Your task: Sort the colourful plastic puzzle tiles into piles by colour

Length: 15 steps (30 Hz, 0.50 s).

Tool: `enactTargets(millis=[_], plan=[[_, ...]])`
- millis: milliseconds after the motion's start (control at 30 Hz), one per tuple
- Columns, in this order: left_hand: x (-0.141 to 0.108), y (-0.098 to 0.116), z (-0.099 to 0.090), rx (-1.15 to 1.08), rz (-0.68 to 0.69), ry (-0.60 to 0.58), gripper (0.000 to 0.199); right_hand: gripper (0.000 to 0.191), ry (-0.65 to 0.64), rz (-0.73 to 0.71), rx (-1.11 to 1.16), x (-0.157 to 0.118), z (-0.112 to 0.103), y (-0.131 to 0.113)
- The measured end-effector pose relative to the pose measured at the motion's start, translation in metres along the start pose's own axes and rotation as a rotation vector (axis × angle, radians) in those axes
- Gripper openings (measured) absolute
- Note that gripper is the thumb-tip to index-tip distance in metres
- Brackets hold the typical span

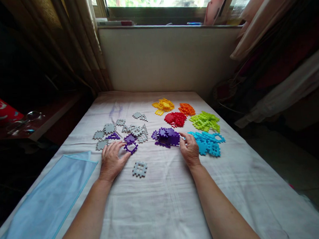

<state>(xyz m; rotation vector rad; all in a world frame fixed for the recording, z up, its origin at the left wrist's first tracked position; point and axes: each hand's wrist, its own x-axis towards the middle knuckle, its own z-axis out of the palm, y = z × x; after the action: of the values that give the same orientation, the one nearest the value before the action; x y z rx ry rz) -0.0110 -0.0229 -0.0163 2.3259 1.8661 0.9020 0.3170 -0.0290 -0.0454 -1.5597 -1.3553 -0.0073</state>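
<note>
Thumb and fingers apart, my left hand [113, 158] lies low over the cloth. Its thumb tip touches a hollow purple square frame [130, 148], with a solid purple tile [130, 138] just behind that. Curled at the right edge of a heap of purple interlocking tiles [165, 137], my right hand [190, 150] has its thumb and forefinger on a purple tile there. A grey window-shaped tile [140, 169] lies alone in front of the hands. Grey interlocking tiles [136, 130] are scattered beyond my left hand, and a purple triangular piece [113, 136] lies among them.
Sorted heaps of blue tiles [207, 144], green tiles [205, 121], red tiles [175, 118], orange tiles [187, 109] and yellow tiles [163, 105] lie at right and back. A folded blue cloth [51, 200] covers the left edge. A wall [167, 58] stands behind.
</note>
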Motion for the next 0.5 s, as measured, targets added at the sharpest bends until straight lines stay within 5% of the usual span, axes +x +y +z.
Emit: enactTargets(millis=[200,500], plan=[[-0.001,0.014,-0.001,-0.329,-0.087,-0.008,0.027,0.033,-0.019,0.086,0.029,0.000,-0.001,-0.001],[0.024,0.077,0.027,-0.570,-0.069,-0.151,0.021,0.035,-0.042,0.121,0.060,0.000,0.000,-0.003]])
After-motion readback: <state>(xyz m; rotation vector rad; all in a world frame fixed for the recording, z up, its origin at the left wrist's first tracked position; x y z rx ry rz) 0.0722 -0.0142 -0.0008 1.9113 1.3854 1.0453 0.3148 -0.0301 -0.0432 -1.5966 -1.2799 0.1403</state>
